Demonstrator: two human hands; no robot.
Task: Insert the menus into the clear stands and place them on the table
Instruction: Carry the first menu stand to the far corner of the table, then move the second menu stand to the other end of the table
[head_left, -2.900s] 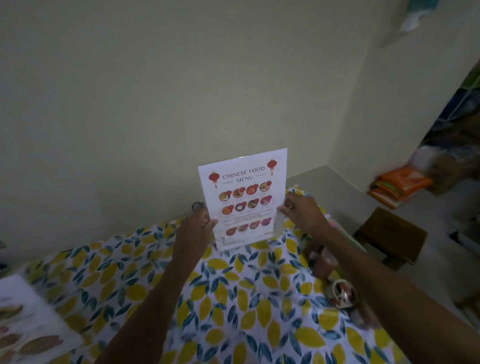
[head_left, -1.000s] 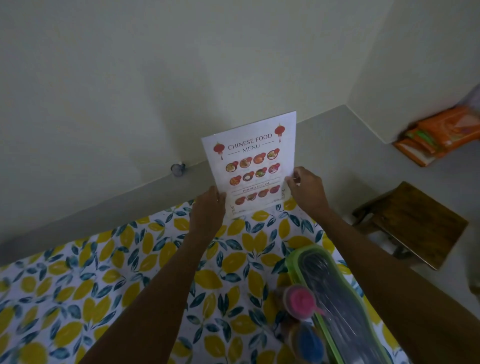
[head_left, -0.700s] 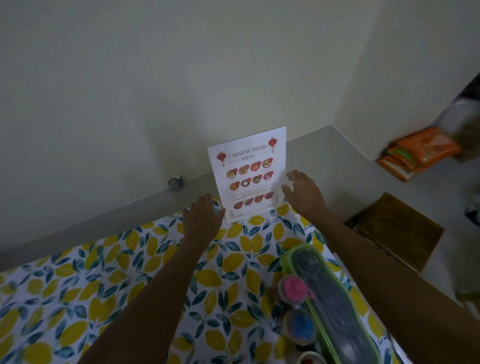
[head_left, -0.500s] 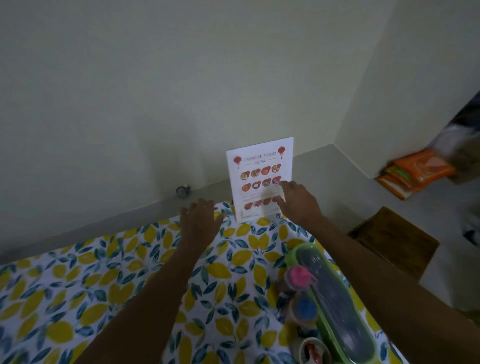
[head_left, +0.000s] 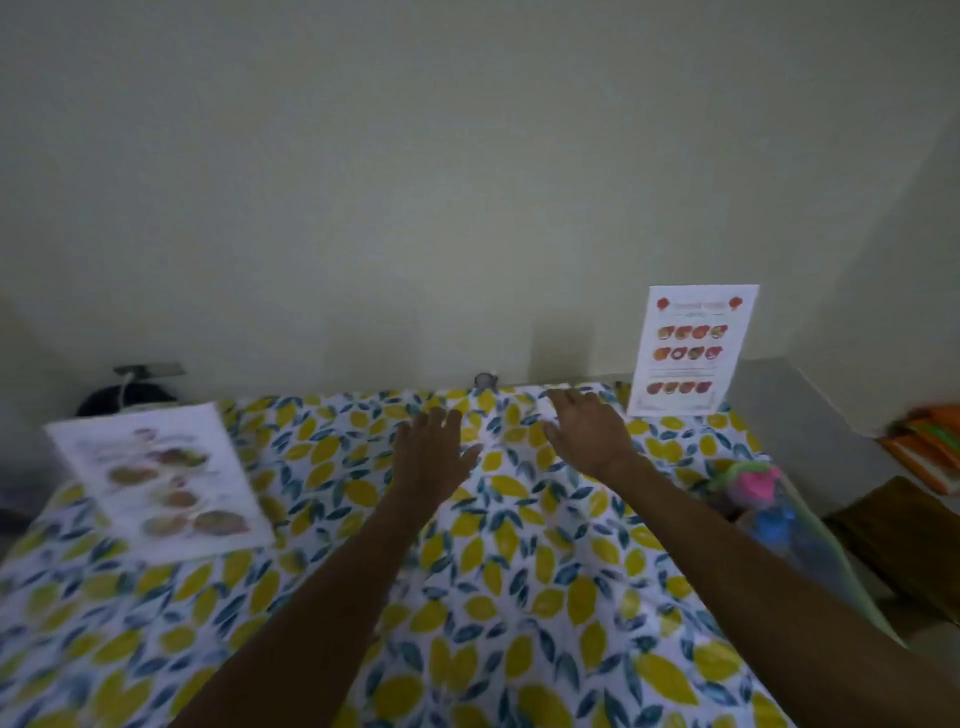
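A Chinese food menu in its clear stand (head_left: 691, 351) stands upright at the far right corner of the table, which wears a lemon-leaf cloth (head_left: 498, 571). My right hand (head_left: 589, 431) hovers just left of the stand, fingers spread, holding nothing. My left hand (head_left: 434, 454) is over the middle of the far edge, also empty with fingers apart. A second menu sheet (head_left: 158, 478), blurred, with food pictures, lies on the cloth at the far left.
A green-rimmed clear container (head_left: 795, 525) with pink and blue items sits at the table's right edge. A brown wooden stool (head_left: 904, 540) and orange packets (head_left: 930, 447) are on the floor to the right. A dark object (head_left: 124, 400) sits behind the far-left corner against the wall.
Both hands have let go of the stand, which now stands alone at the far right. The view has swung left, bringing the second menu into sight.
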